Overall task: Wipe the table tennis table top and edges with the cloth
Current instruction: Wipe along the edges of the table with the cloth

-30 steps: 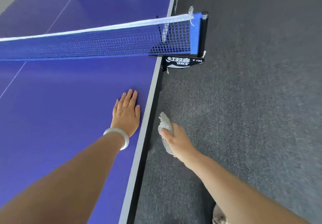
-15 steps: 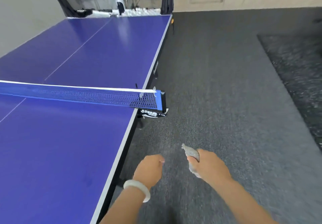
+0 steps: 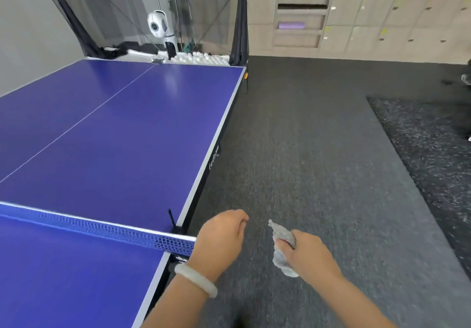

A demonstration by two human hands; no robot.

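A: What stands around you?

B: The blue table tennis table [image 3: 114,136] fills your left. Its net [image 3: 96,228] crosses near you and ends at the right edge. At the far end stands a white ball machine [image 3: 159,25], with black catch netting [image 3: 239,29] behind it and white balls [image 3: 198,58] at its foot. Pale lockers [image 3: 382,21] line the far wall. Grey carpet [image 3: 305,149] runs along the table's right side, with a darker mat [image 3: 420,136] further right.

A: And your hands?

B: Both hang over the carpet, off the table. Your left hand [image 3: 219,236], a pale bangle [image 3: 196,279] on its wrist, sits just right of the net's end, fingers loosely curled round nothing. Your right hand [image 3: 308,253] grips the grey cloth [image 3: 283,248] — bunched, clear of the table's edge.
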